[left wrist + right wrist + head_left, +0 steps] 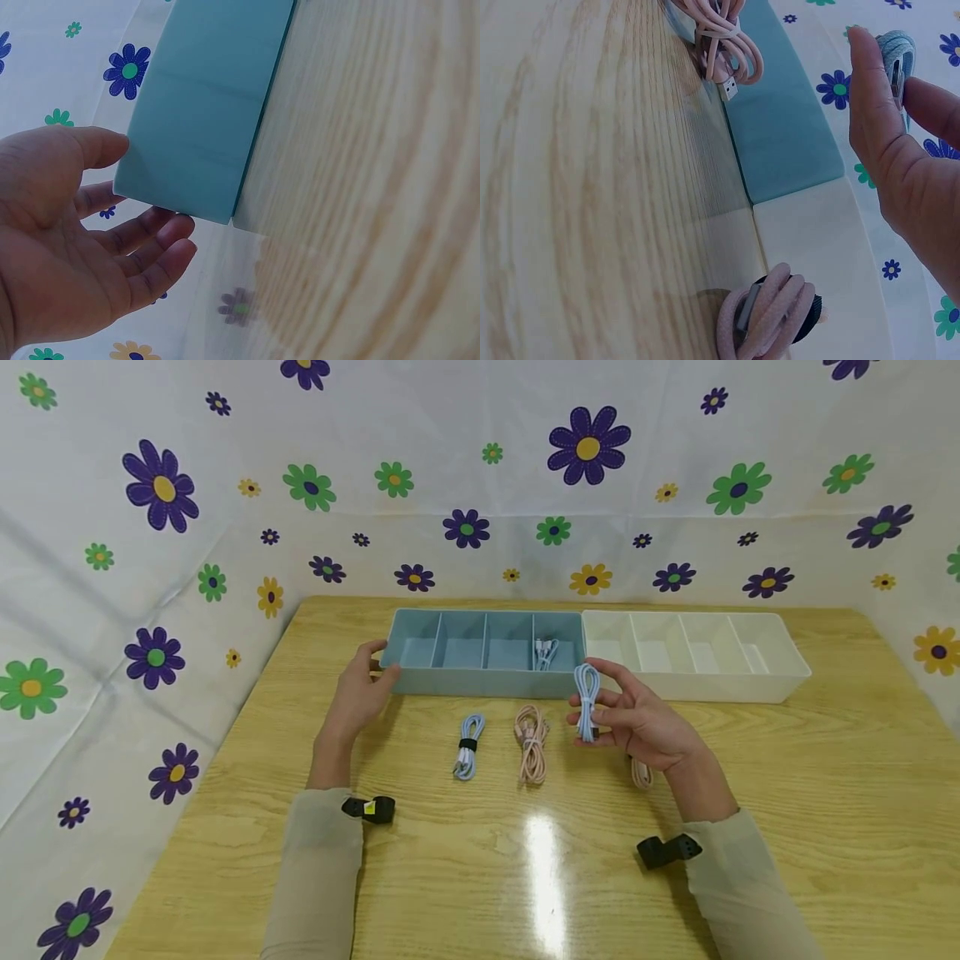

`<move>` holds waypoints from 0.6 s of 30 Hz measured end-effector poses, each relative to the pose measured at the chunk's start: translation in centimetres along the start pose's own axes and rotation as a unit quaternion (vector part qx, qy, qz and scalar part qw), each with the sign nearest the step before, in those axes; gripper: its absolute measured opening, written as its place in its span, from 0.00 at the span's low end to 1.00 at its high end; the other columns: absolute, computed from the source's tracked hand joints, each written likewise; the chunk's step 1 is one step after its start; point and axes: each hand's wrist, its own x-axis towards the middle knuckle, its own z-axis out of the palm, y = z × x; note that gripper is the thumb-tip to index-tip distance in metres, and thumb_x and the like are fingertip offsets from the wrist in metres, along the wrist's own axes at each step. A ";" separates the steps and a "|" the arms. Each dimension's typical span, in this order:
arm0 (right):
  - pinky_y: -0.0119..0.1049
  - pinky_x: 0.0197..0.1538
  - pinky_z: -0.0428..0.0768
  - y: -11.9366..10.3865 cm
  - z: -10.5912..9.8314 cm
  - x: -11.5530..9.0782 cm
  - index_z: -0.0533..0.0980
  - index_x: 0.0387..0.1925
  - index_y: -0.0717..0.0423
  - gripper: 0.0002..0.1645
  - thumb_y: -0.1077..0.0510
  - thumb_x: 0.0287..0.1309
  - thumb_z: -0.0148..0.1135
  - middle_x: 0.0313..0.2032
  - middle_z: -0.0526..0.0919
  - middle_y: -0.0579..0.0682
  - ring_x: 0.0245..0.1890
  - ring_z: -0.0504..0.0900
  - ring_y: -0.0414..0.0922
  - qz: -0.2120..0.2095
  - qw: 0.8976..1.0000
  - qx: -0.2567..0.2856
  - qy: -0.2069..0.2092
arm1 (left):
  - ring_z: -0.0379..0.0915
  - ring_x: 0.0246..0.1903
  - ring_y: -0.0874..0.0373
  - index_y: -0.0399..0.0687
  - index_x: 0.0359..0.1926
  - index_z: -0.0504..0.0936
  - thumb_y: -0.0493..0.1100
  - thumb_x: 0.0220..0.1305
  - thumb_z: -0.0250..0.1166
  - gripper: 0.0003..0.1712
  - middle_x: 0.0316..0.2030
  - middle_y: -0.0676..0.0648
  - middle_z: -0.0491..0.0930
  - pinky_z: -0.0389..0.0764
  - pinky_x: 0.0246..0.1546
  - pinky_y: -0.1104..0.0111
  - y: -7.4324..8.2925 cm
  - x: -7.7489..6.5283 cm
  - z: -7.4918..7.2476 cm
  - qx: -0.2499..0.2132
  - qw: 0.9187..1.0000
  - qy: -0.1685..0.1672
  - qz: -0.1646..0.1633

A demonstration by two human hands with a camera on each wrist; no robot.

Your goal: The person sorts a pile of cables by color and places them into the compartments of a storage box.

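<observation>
My right hand [648,727] pinches a coiled light-blue charging cable [587,697], held up before the seam of the two boxes. At the left end of the blue divided box [480,682], my left hand [360,689] grips the corner, thumb at the front rim and fingers by the end wall. A white cable bundle [546,653] sits in that box's rightmost compartment. On the table lie a blue cable [468,746] with a black strap and a pink cable [532,745]. Another pink cable [641,772] is partly hidden under my right hand.
A cream divided box [720,687] stands end to end with the blue one, on its right. Both rest toward the back of the wooden table [450,877]. A flower-patterned cloth [465,460] hangs behind and to the left.
</observation>
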 end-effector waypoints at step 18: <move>0.55 0.50 0.81 0.0 0.1 -0.4 0.55 0.71 0.41 0.39 0.76 0.69 0.44 0.48 0.81 0.55 0.47 0.86 0.50 -0.011 1.000 0.003 0.016 | 0.68 0.58 0.38 0.50 0.77 0.53 0.52 0.76 0.51 0.35 0.62 0.33 0.66 0.73 0.54 0.48 -0.2 0.1 0.2 0.002 1.000 0.003 -0.006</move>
